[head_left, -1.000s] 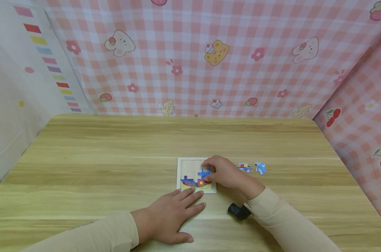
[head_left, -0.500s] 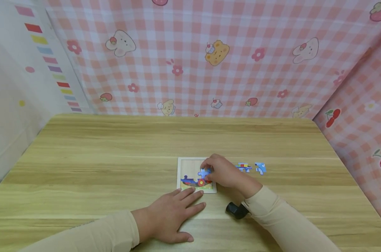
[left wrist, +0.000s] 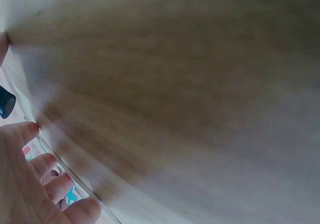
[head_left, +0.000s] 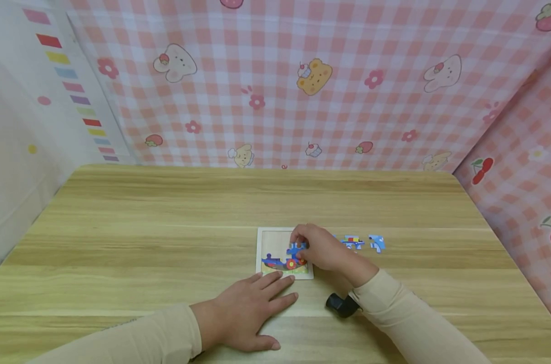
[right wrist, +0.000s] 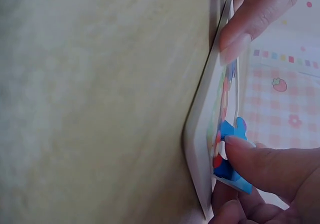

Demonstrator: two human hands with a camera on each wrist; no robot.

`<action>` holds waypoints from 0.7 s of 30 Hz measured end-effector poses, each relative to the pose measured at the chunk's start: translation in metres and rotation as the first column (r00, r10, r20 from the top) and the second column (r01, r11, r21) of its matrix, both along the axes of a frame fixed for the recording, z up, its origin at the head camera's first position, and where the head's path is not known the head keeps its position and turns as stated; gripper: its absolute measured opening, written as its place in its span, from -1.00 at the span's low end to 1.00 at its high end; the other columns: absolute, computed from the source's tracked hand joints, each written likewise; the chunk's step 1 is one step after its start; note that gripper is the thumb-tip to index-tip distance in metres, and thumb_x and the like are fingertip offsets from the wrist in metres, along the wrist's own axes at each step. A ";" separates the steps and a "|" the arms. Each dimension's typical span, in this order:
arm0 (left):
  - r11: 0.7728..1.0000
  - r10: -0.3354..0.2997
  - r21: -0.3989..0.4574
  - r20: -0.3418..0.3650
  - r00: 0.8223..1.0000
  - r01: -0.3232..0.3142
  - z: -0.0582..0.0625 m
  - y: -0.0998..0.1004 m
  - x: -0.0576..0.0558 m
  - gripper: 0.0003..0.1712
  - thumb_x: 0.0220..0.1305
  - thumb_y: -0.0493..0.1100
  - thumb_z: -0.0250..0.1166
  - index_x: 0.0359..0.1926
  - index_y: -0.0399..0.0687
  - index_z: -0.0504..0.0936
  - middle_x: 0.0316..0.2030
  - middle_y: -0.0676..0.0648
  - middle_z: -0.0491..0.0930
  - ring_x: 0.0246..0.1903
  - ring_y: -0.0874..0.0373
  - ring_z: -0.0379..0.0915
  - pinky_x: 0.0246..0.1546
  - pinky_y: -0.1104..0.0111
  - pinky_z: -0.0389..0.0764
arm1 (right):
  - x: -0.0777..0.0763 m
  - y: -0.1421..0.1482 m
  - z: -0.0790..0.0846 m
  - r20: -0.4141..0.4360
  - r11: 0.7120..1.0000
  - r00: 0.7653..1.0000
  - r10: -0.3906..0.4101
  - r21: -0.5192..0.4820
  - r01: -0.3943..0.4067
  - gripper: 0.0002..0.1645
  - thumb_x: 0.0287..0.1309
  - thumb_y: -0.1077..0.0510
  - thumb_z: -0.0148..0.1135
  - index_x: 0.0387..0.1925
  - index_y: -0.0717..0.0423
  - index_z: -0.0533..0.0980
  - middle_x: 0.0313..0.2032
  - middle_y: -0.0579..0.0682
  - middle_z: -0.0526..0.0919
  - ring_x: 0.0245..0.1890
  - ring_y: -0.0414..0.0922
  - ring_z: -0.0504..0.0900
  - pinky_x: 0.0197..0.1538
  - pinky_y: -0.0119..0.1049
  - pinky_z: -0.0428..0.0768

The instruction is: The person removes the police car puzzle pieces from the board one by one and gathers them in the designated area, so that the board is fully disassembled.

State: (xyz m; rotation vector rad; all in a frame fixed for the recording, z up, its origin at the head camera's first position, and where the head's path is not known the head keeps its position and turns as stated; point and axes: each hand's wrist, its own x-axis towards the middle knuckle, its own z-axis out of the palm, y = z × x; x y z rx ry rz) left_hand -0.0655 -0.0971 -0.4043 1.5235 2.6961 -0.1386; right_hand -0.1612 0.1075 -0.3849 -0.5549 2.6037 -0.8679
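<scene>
Blue, a piece point(right wrist: 227, 171) is pinched between the thumb and fingers of the right hand point(head_left: 327, 247), over the right side of the tray point(head_left: 259, 253), at the centre of the head view. The tray's lower edge is touched by the left hand point(head_left: 243, 313), its fingers spread. Only in the right wrist view is the tray's thickness shown, edge-on, right of centre; whether the piece is fully seated cannot be told. Two loose pieces point(head_left: 353, 241) are shown only in the head view, right of centre. In the left wrist view, the left hand is cut off at lower left and the table point(left wrist: 175, 83) is blurred.
</scene>
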 end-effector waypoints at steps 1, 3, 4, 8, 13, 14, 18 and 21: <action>1.000 0.001 -0.001 0.000 1.000 -0.001 0.000 0.000 0.000 -0.11 0.22 0.49 -0.02 0.41 0.09 0.27 0.42 -0.08 0.19 0.38 -0.02 0.12 0.21 0.12 0.38 | 0.000 0.000 0.000 0.003 1.000 1.000 0.003 -0.003 -0.003 -0.79 0.12 0.38 0.29 -0.28 0.06 0.50 -0.32 -0.05 0.51 -0.27 -0.11 0.45 -0.14 -0.20 0.48; 1.000 0.001 -0.002 -0.003 1.000 -0.001 0.000 0.000 0.000 -0.11 0.22 0.49 -0.02 0.41 0.10 0.27 0.41 -0.07 0.19 0.38 -0.02 0.12 0.21 0.13 0.38 | 0.000 0.000 0.001 0.008 1.000 1.000 0.009 -0.001 -0.009 -0.79 0.15 0.38 0.27 -0.28 0.04 0.48 -0.31 -0.06 0.53 -0.26 -0.10 0.46 -0.12 -0.18 0.49; 1.000 0.001 -0.003 -0.004 1.000 -0.001 0.000 0.000 0.000 -0.11 0.22 0.49 -0.03 0.41 0.10 0.27 0.42 -0.07 0.19 0.38 -0.01 0.12 0.21 0.13 0.38 | 0.000 0.000 0.000 0.010 1.000 1.000 0.009 0.001 -0.009 -0.79 0.16 0.37 0.26 -0.28 0.03 0.48 -0.29 -0.06 0.55 -0.25 -0.10 0.47 -0.10 -0.17 0.50; 1.000 -0.003 -0.001 -0.011 1.000 0.003 0.000 0.000 0.000 -0.11 0.22 0.49 -0.03 0.41 0.10 0.28 0.41 -0.07 0.20 0.38 -0.01 0.13 0.21 0.14 0.38 | 0.000 0.001 0.001 0.013 1.000 1.000 0.025 0.005 -0.025 -0.80 0.20 0.37 0.21 -0.28 0.01 0.47 -0.23 -0.01 0.60 -0.20 -0.09 0.52 -0.06 -0.13 0.52; 1.000 -0.008 0.005 -0.020 1.000 0.008 0.000 0.000 0.000 -0.11 0.22 0.49 -0.03 0.41 0.10 0.28 0.41 -0.08 0.21 0.37 -0.01 0.15 0.20 0.14 0.39 | -0.001 0.003 0.000 0.004 0.999 0.999 0.051 0.000 -0.051 -0.79 0.23 0.39 0.16 -0.27 0.01 0.46 -0.22 0.03 0.63 -0.20 -0.08 0.56 -0.09 -0.14 0.52; 1.000 -0.008 0.005 -0.021 1.000 0.009 0.000 0.000 0.000 -0.11 0.22 0.49 -0.03 0.41 0.10 0.28 0.41 -0.08 0.21 0.37 -0.02 0.15 0.20 0.14 0.39 | -0.001 0.003 0.000 0.000 0.998 0.998 0.056 -0.001 -0.056 -0.79 0.23 0.39 0.16 -0.27 0.01 0.46 -0.22 0.03 0.64 -0.20 -0.08 0.56 -0.09 -0.14 0.53; 1.000 -0.005 0.007 -0.015 1.000 0.005 -0.001 0.000 0.000 -0.11 0.22 0.49 -0.03 0.41 0.10 0.28 0.41 -0.08 0.21 0.37 -0.02 0.14 0.20 0.13 0.39 | -0.001 0.003 0.001 -0.017 0.997 0.997 0.075 -0.001 -0.075 -0.79 0.23 0.39 0.15 -0.27 0.01 0.45 -0.21 0.03 0.65 -0.16 -0.06 0.59 -0.08 -0.12 0.54; 1.000 -0.003 0.009 -0.008 1.000 0.003 0.000 0.000 -0.001 -0.11 0.22 0.49 -0.03 0.41 0.09 0.28 0.41 -0.08 0.21 0.37 -0.02 0.14 0.20 0.13 0.39 | 0.000 0.003 0.003 -0.023 0.997 0.996 0.083 0.008 -0.083 -0.79 0.23 0.39 0.15 -0.27 0.02 0.44 -0.20 0.03 0.65 -0.13 -0.04 0.60 -0.06 -0.10 0.54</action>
